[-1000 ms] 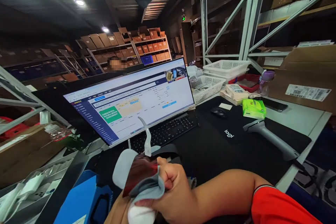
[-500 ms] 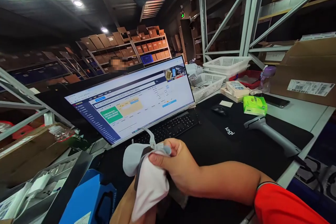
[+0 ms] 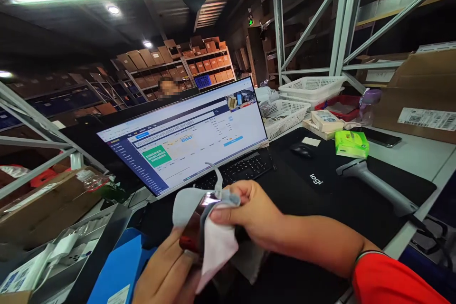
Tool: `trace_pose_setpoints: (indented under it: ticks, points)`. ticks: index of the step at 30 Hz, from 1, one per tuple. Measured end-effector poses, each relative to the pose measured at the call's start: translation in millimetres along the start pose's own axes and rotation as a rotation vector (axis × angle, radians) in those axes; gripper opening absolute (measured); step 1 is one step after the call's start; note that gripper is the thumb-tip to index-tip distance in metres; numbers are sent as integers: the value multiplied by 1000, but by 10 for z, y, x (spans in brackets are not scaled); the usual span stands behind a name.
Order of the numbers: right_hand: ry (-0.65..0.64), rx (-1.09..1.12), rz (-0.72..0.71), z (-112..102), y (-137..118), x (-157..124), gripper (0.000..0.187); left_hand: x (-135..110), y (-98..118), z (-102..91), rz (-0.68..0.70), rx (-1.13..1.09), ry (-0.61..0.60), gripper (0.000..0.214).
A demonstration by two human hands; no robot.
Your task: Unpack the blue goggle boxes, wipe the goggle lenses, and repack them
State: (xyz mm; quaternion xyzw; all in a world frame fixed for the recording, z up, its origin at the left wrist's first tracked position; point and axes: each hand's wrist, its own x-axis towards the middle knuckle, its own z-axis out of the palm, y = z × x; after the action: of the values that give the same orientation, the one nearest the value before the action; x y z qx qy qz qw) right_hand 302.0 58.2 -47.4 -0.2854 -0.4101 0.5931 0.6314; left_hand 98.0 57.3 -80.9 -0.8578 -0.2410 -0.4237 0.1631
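Note:
My left hand (image 3: 167, 273) grips a dark red, glossy phone (image 3: 195, 225) from below, at the bottom centre. A white cable (image 3: 217, 178) is plugged into the phone's top end. My right hand (image 3: 249, 211) pinches a pale grey-white cloth (image 3: 213, 242) and presses it against the phone's face. Both hands hover over the black desk mat (image 3: 320, 190), just in front of the monitor (image 3: 185, 135) and the black keyboard (image 3: 242, 168).
A grey barcode scanner (image 3: 377, 185), a black mouse (image 3: 302, 151), a green box (image 3: 351, 144) and a dark phone (image 3: 381, 137) lie to the right. White baskets (image 3: 285, 114) and cardboard boxes (image 3: 420, 99) stand behind. A tray of chargers (image 3: 53, 251) is at the left.
The phone has been tilted up and lifted a little toward the monitor. My right hand has shifted the cloth from the phone's lower end to across its face.

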Motion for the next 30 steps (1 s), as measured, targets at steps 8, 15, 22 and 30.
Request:
trace_pose_setpoints:
  ticks: [8, 15, 22, 30]
  points:
    - [-271, -680, -59, -522, -633, 228, 67, 142, -395, -304, -15, -32, -99, 6]
    - [26, -820, -395, -752, -1019, 1, 59, 67, -386, -382, -62, -135, -212, 17]
    - [-335, -717, -145, -458, -708, 46, 66, 69, -266, -294, -51, -264, -311, 22]
    - [-576, -634, 44, -400, -550, 127, 64, 53, -238, -230, -88, -266, -333, 21]
